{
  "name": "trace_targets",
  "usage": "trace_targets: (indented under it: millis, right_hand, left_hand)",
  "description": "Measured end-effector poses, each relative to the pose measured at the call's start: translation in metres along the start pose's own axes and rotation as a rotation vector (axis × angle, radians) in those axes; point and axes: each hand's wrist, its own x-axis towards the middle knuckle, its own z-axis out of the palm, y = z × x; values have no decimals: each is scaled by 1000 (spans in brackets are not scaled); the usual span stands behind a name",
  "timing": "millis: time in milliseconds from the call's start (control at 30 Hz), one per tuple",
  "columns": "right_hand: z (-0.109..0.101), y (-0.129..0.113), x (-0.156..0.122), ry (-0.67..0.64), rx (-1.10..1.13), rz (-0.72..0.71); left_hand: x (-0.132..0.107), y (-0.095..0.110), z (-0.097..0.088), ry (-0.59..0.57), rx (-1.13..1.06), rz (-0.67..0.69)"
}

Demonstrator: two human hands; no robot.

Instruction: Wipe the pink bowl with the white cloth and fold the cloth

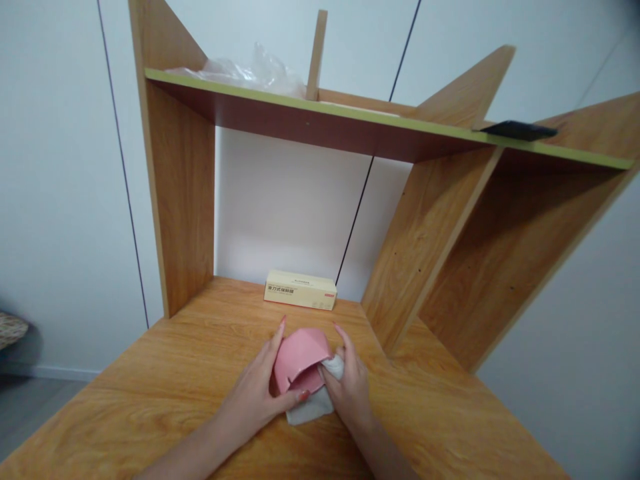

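A pink bowl is tilted on its side above the desk, its opening turned toward me. My left hand grips its left side, with the thumb over the near rim and the fingers along the outside. At the right rim, my right hand is closed on a whitish cloth, which is bunched between the fingers and against the bowl. Part of the cloth hangs below the bowl. The bowl's inside is mostly in shadow.
A cream-coloured long box with printed characters stands at the back of the wooden desk. Overhead runs a shelf bearing a clear plastic bag and a dark flat object. Wooden uprights rise on both sides.
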Motion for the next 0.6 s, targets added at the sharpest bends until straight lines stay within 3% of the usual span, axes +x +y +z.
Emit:
trace_targets:
  millis: [133, 200, 400, 500, 600]
  right_hand:
    - [3, -7, -2, 16, 128, 152]
    - [3, -10, 0, 34, 57, 152]
    - [-7, -8, 6, 167, -431, -162]
    - [-10, -4, 6, 182, -480, -316]
    - [-8, -3, 5, 148, -396, -337]
  left_hand:
    - [-2, -8, 10, 19, -121, -41]
    - [-2, -8, 10, 18, -113, -69]
    - [-1, -3, 5, -18, 86, 13]
    - [-2, -4, 6, -43, 118, 1]
    - [-2, -7, 7, -33, 90, -35]
